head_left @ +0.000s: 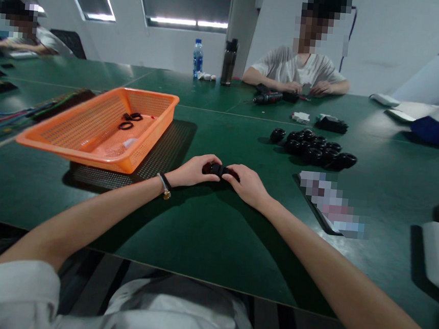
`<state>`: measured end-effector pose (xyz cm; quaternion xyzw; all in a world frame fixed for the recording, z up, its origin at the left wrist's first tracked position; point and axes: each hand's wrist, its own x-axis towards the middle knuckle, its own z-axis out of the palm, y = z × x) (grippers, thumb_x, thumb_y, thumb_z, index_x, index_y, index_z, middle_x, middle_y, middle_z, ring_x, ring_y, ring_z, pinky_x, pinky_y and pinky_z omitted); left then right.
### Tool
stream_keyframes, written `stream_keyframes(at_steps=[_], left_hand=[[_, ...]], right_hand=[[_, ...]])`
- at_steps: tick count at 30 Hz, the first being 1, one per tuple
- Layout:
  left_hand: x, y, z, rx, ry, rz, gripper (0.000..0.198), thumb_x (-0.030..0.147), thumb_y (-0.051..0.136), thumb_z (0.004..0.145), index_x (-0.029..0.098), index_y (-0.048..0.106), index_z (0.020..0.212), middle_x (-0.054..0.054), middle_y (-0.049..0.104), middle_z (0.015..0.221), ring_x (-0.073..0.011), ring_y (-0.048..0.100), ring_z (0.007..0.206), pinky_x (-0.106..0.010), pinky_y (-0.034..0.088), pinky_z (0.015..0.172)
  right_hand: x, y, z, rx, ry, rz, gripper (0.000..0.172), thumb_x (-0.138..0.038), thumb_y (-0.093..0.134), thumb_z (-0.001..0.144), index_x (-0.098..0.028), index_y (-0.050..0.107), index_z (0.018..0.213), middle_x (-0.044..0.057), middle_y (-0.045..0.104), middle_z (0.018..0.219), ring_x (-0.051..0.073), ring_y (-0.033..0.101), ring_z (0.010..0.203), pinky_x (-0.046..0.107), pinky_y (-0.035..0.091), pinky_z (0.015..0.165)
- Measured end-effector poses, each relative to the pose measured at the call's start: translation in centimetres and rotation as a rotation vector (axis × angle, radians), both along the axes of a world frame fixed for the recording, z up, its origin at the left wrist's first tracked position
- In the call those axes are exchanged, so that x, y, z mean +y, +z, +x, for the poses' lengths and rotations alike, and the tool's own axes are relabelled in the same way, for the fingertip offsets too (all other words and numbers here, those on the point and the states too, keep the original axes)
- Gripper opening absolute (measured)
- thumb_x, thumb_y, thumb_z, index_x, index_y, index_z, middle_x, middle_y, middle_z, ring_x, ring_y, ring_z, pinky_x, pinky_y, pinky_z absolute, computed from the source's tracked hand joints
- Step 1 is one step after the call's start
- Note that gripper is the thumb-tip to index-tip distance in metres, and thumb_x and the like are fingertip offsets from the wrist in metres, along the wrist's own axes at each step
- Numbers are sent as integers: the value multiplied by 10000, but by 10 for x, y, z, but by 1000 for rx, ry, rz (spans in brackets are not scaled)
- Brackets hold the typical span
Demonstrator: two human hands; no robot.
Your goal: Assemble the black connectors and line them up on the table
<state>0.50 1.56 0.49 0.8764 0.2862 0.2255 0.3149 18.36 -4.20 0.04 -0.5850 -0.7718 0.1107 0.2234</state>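
Between my two hands, low over the green table, is a small black part with rounded, glossy ends. My left hand grips its left end, thumb below and fingers curled over the top. On the other end my right hand closes in a similar pinch. My fingers cover much of the part, so its exact kind does not show. Ahead to the right sits a cluster of similar-looking glossy black round parts. Several black rings lie inside the orange perforated basket to the left.
A phone-like flat object, its face blurred, lies right of my hands. Farther off are a power drill, a black box-shaped part, a water bottle and a dark flask. Across the table a person handles something small.
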Motion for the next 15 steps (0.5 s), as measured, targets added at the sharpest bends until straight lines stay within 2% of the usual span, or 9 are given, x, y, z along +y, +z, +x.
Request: stream_keyframes(at_steps=[11,15], left_hand=[[0,0,0,-1,3,-6,285,294,632,734,135,544,954,-16,568,825,-130,509,712,-243,402,646],[0,1,1,4,10,-16,285,303,634,732,139,550,951,-16,573,828,-133,516,722,-245,402,653]], right_hand=[[0,-2,1,50,19,23,178,-271,493,863,-150,608,924,79,640,862,183,574,779,314,436,674],[-1,-2,1,112,31,69,172,-224,561,808,-162,576,967,66,631,876,178,565,785,311,439,680]])
